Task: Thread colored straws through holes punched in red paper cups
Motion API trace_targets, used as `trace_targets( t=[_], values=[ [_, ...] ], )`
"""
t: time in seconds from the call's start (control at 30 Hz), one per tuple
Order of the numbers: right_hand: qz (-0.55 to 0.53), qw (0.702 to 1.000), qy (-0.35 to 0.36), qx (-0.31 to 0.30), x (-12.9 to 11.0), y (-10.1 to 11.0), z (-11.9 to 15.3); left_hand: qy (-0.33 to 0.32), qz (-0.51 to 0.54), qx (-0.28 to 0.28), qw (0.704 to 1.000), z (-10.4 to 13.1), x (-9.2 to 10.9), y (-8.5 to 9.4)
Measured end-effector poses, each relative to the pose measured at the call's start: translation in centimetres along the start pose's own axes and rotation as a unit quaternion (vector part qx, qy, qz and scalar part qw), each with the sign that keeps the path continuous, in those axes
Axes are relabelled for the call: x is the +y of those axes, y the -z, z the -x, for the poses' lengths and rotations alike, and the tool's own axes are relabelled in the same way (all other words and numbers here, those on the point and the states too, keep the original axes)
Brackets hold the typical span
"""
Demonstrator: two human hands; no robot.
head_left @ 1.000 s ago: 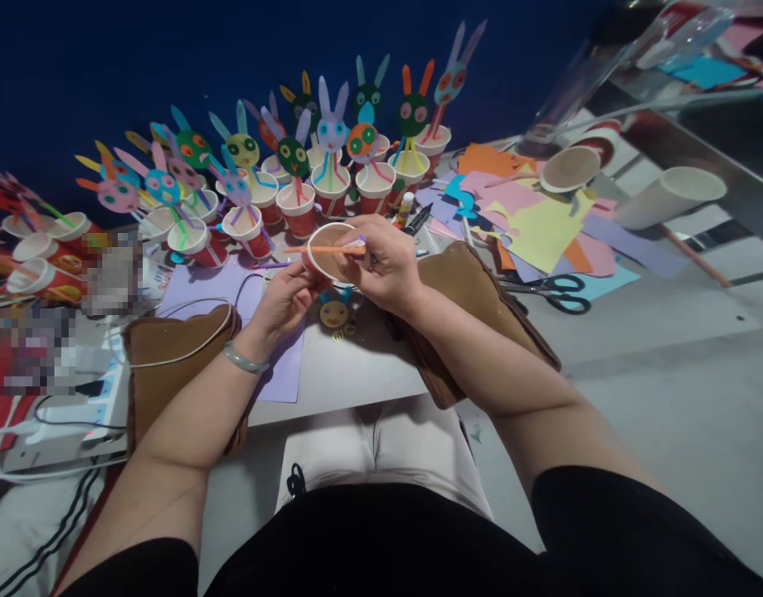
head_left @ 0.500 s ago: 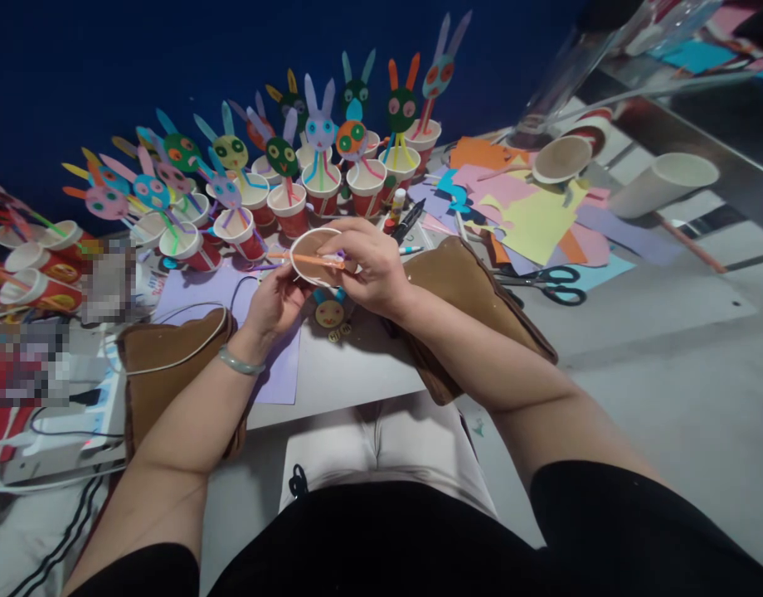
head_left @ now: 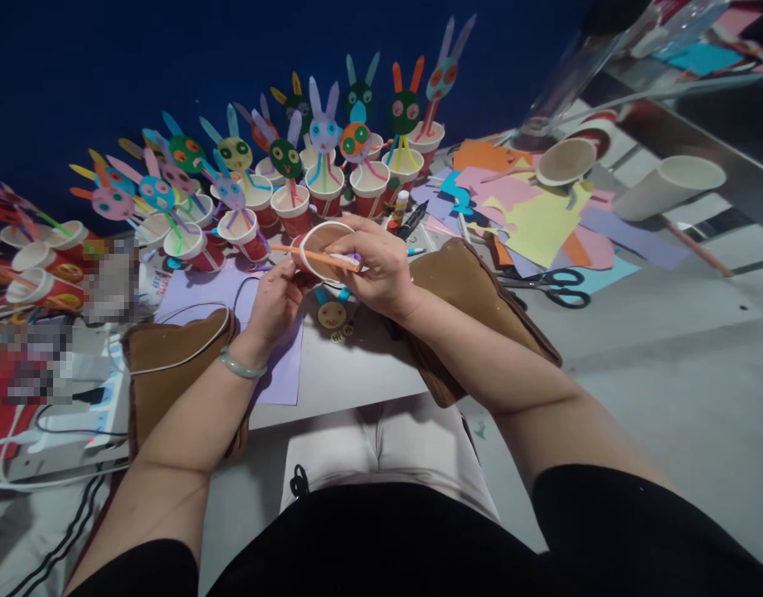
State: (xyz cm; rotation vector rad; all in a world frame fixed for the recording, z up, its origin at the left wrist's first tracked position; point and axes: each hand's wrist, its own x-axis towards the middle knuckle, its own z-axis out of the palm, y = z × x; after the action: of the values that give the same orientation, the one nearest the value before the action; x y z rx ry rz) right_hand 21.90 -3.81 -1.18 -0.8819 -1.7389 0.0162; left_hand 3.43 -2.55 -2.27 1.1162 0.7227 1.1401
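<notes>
Head view: desk (head_left: 350,373), pale and flat, set against a dark blue wall (head_left: 138,50). Held above its middle, one red-and-white paper cup (head_left: 332,235), tilted, mouth toward the wearer; left hand (head_left: 279,294) with fingers closed on its outer wall, a pale bangle (head_left: 243,365) at the wrist. Right hand (head_left: 381,269) pinching the right end of an orange strip (head_left: 316,254), which lies across the cup's mouth. Below the cup, one round yellow face piece (head_left: 332,313) on the desk. Along the wall, a crowd of decorated cups (head_left: 293,217), each bearing a long-eared paper figure. At right, coloured paper scraps (head_left: 537,224), overlapping; black-handled scissors (head_left: 568,288) near them; one white cup (head_left: 673,191), leaning. Behind the right hand, one glue stick (head_left: 401,201), upright, and a black marker (head_left: 415,220) beside it. Under the forearms, two brown pads (head_left: 474,315), one to each side; near the left one, a lilac sheet (head_left: 282,373). Far left, a white power strip (head_left: 111,390) with cables; black cables (head_left: 64,531) lower down.
</notes>
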Motion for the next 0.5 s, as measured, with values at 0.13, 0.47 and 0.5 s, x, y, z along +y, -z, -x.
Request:
trace_targets(
  t=[0.13,0.47,0.5],
  values=[
    [-0.026,0.999,-0.020,0.010,0.2,-0.4,0.1,-0.006,-0.017,0.021,1.000,0.0,0.1,-0.2],
    [-0.044,0.998,-0.038,0.007,0.8,-1.3,0.0,-0.021,0.005,0.025,0.999,-0.3,-0.6,0.2],
    [-0.048,0.998,-0.048,0.011,0.7,-1.2,0.0,-0.023,0.009,0.027,0.999,-0.2,-0.6,0.2]
  ],
)
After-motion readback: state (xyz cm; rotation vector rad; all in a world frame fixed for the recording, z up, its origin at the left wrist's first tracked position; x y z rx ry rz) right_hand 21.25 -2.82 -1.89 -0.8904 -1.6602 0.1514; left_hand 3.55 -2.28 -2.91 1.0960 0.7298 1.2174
